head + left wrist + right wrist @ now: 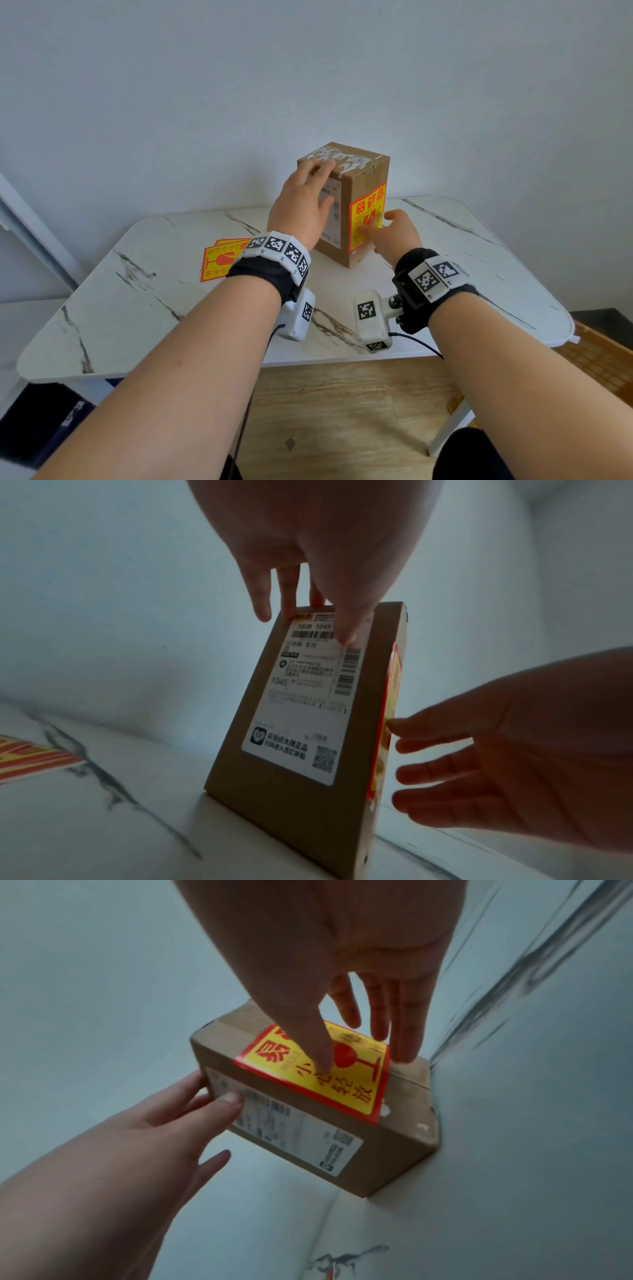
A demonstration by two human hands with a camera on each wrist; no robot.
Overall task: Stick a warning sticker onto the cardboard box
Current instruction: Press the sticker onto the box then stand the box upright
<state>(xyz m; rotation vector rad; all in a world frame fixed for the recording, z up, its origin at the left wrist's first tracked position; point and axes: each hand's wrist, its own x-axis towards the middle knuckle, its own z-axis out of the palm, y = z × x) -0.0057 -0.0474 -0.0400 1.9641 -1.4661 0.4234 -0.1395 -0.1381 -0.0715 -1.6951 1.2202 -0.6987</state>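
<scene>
A brown cardboard box (356,181) stands upright at the back of the marble table (137,308). A white shipping label (301,710) covers its left face. A yellow and red warning sticker (368,216) lies on its right face. My left hand (318,181) rests on the box's top left corner, with straight fingers on the top edge and the thumb (346,634) on the label. My right hand (380,226) is open against the sticker (342,1085), and one fingertip (322,1064) presses near the sticker's middle. Its other fingers hover over the sticker's far edge.
A small stack of the same yellow and red stickers (219,263) lies on the table left of the box, behind my left wrist. A wall rises close behind the box. Wooden floor shows below the table's front edge.
</scene>
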